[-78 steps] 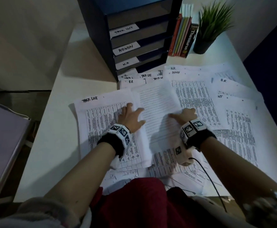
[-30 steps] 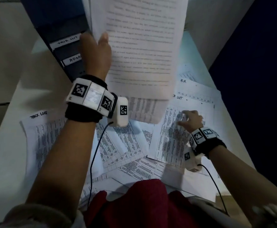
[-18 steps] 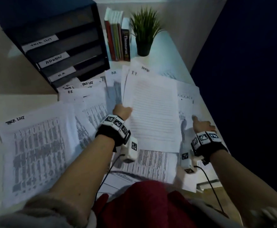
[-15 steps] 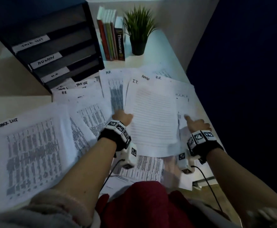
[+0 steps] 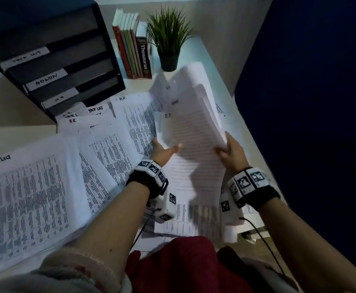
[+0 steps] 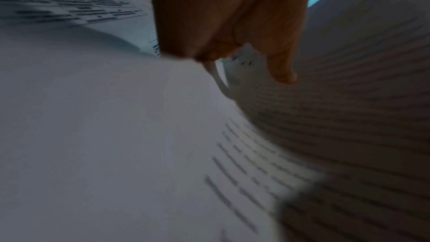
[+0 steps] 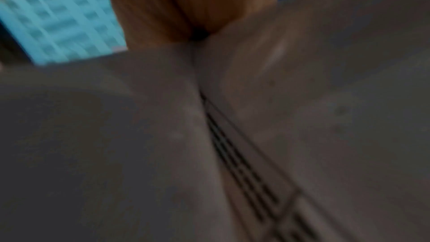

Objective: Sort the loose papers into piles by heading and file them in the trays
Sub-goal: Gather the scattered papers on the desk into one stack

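Both hands hold a bundle of several white sheets (image 5: 191, 123), raised and fanned above the right side of the desk. Its top sheet is lined text headed "I.T."; a sheet behind reads "ADMIN". My left hand (image 5: 166, 148) pinches the lower left edge, with the thumb (image 6: 284, 73) on the lined sheet (image 6: 349, 117) and the fingers underneath. My right hand (image 5: 225, 149) grips the lower right edge; the right wrist view is blurred, with fingers (image 7: 193, 6) against paper (image 7: 302, 98). Loose papers (image 5: 113, 149) headed "TASK LIST" and "H.R." cover the desk.
A dark tray unit (image 5: 67, 66) labelled TASK LIST, ADMIN and H.R. stands at the back left. Upright books (image 5: 133, 49) and a potted plant (image 5: 168, 39) stand behind the papers. A thick TASK LIST pile (image 5: 31, 199) lies at the left. The desk's right edge (image 5: 251, 132) runs beside my right hand.
My right hand went from lying flat at the papers' right edge to gripping them. Both hands have lifted the bundle off the desk, and its sheets now fan upward.
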